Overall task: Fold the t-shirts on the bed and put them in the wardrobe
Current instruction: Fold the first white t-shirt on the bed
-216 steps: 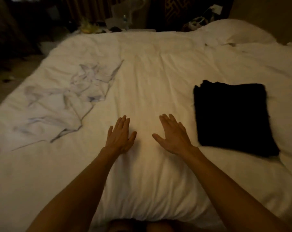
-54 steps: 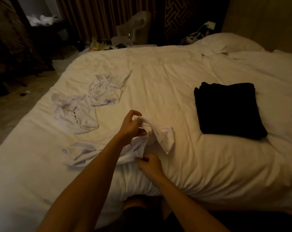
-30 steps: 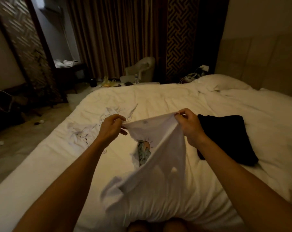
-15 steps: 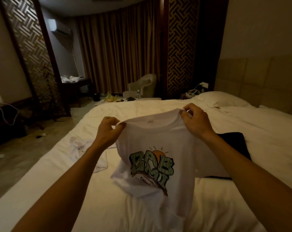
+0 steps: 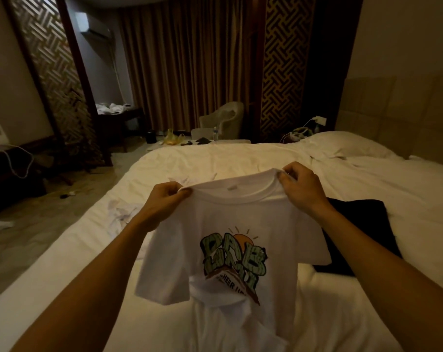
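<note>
white cotton tee (image 5: 223,219) is now up off the bed (image 5: 380,189). a sec or two ago it was a bunched lump on the duvet, since shaken out and raised. l hand (image 5: 164,199) and r hand (image 5: 300,188) each pinch a shoulder right by the collar, fingers curled tight on the fabric. print faces me, one sleeve hangs free on the left, lower hem looks twisted and prob touches the duvet.

meaning: orientation sorted, ready to lay flat and fold. fold itself not started.

black folded garment (image 5: 362,224) lies on the bed just right of the tee, partly behind r forearm. crumpled white tees (image 5: 124,212) on the left of the bed, not yet folded.

containers: can't make out the wardrobe in view, so nothing visibly stowed. dark side table (image 5: 119,115) far left carries white cloth, can't tell what.
</note>
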Tool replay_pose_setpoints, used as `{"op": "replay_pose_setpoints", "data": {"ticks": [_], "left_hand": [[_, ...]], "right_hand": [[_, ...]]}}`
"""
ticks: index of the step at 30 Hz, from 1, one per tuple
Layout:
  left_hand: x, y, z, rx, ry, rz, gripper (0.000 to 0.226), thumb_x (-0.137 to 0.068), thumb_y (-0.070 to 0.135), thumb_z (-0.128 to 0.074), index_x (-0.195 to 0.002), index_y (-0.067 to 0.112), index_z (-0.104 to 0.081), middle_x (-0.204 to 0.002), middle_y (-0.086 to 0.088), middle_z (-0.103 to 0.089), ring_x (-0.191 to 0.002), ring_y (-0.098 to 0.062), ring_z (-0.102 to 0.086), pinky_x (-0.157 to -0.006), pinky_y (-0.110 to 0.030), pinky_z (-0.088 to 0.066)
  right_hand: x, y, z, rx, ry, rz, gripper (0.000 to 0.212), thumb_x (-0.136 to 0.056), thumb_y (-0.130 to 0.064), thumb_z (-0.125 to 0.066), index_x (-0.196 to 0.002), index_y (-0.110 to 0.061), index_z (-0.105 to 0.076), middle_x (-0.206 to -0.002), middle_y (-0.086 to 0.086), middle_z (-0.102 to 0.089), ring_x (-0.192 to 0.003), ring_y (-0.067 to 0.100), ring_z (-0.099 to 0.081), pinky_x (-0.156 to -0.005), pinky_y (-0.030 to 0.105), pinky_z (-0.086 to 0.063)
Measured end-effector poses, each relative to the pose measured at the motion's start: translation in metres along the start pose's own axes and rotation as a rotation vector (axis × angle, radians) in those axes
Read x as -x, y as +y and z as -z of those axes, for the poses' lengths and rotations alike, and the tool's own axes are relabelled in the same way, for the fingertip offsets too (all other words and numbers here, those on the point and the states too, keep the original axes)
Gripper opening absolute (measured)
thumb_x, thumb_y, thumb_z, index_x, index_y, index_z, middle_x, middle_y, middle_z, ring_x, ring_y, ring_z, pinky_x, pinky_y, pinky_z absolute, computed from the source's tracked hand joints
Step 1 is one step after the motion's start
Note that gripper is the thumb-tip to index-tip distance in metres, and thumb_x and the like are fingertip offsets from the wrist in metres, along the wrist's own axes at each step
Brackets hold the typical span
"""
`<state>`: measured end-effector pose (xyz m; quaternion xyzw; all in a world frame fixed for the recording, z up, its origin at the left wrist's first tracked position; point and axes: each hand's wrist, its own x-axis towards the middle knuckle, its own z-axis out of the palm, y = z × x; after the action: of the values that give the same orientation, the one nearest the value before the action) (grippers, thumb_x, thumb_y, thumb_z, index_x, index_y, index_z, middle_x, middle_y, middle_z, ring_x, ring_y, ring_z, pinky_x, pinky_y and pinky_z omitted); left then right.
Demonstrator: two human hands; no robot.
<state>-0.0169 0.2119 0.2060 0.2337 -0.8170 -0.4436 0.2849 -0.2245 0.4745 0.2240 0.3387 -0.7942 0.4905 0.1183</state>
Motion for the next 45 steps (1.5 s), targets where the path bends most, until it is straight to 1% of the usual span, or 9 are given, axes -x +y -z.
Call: {"op": "replay_pose_setpoints", "data": {"ticks": [4,10,14,20,26,30,37,42,45], "left_hand": [[0.005,-0.006,0.004,-0.029,0.049,-0.009,0.031,-0.096,0.041,-0.061,-0.093,0.011,-0.069,-0.093,-0.013,-0.067,-0.093,-0.035,-0.065,-0.084,-0.049,-0.056],[0.013,0.023,0.022,-0.236,0.172,-0.119,0.033,-0.094,0.051,-0.059,-0.103,0.019,-0.060,-0.099,-0.002,-0.064,-0.089,-0.020,-0.062,-0.077,-0.041,-0.057],[0.024,0.067,0.043,-0.309,0.196,-0.224,0.029,-0.093,0.048,-0.062,-0.102,0.021,-0.056,-0.096,-0.001,-0.061,-0.085,-0.018,-0.061,-0.070,-0.034,-0.054],[0.051,0.163,0.095,-0.418,0.362,-0.472,0.032,-0.092,0.043,-0.066,-0.096,0.013,-0.055,-0.084,0.003,-0.056,-0.072,-0.006,-0.055,-0.056,-0.020,-0.038],[0.081,0.272,0.149,-0.546,0.573,-0.727,0.043,-0.090,0.040,-0.070,-0.108,0.005,-0.052,-0.093,-0.004,-0.052,-0.077,-0.017,-0.051,-0.056,-0.018,-0.029],[0.091,0.305,0.165,-0.611,0.652,-0.747,0.053,-0.088,0.042,-0.071,-0.117,0.001,-0.055,-0.104,-0.014,-0.060,-0.090,-0.029,-0.057,-0.069,-0.029,-0.032],[0.061,0.216,0.127,-0.534,0.402,-0.646,0.032,-0.088,0.039,-0.072,-0.099,0.014,-0.056,-0.086,0.003,-0.057,-0.072,-0.013,-0.058,-0.055,-0.021,-0.038],[0.036,0.083,0.070,-0.471,0.148,-0.427,0.024,-0.084,0.039,-0.077,-0.091,0.030,-0.056,-0.088,0.007,-0.060,-0.079,-0.011,-0.059,-0.069,-0.031,-0.048],[0.023,-0.003,0.035,-0.537,0.032,-0.248,0.038,-0.085,0.049,-0.073,-0.102,0.019,-0.057,-0.096,0.000,-0.061,-0.086,-0.021,-0.058,-0.074,-0.038,-0.050]], "right_hand": [[0.001,-0.005,-0.007,0.019,-0.016,0.024,0.014,-0.100,-0.029,-0.057,-0.095,-0.017,-0.059,-0.085,-0.005,-0.058,-0.077,0.008,-0.053,-0.060,0.019,-0.039],[0.007,-0.035,0.008,0.047,0.007,0.144,0.014,-0.099,-0.031,-0.057,-0.101,-0.018,-0.060,-0.089,-0.002,-0.060,-0.078,0.009,-0.056,-0.062,0.019,-0.043],[0.011,-0.068,0.041,0.042,0.071,0.260,0.011,-0.099,-0.030,-0.059,-0.100,-0.019,-0.060,-0.087,-0.004,-0.060,-0.076,0.003,-0.055,-0.062,0.017,-0.042],[0.001,-0.144,0.109,0.084,0.236,0.459,0.013,-0.098,-0.030,-0.060,-0.095,-0.017,-0.062,-0.082,-0.005,-0.059,-0.075,0.014,-0.058,-0.061,0.024,-0.045],[-0.006,-0.236,0.189,0.073,0.478,0.611,0.018,-0.097,-0.034,-0.062,-0.094,-0.016,-0.065,-0.078,-0.008,-0.054,-0.071,0.011,-0.052,-0.059,0.023,-0.035],[-0.007,-0.260,0.210,0.065,0.514,0.623,0.022,-0.097,-0.037,-0.061,-0.095,-0.015,-0.065,-0.079,-0.007,-0.054,-0.073,0.013,-0.053,-0.058,0.025,-0.033],[-0.012,-0.188,0.144,0.133,0.323,0.444,0.015,-0.095,-0.031,-0.062,-0.098,-0.017,-0.066,-0.088,0.000,-0.063,-0.082,0.017,-0.056,-0.068,0.027,-0.039],[0.002,-0.083,0.045,0.179,0.067,0.273,0.008,-0.095,-0.030,-0.062,-0.097,-0.022,-0.063,-0.091,-0.001,-0.062,-0.088,0.022,-0.060,-0.070,0.028,-0.040],[0.019,-0.016,-0.024,0.215,-0.139,0.144,0.010,-0.097,-0.031,-0.060,-0.099,-0.021,-0.060,-0.096,0.005,-0.064,-0.088,0.026,-0.061,-0.068,0.030,-0.042]]}}
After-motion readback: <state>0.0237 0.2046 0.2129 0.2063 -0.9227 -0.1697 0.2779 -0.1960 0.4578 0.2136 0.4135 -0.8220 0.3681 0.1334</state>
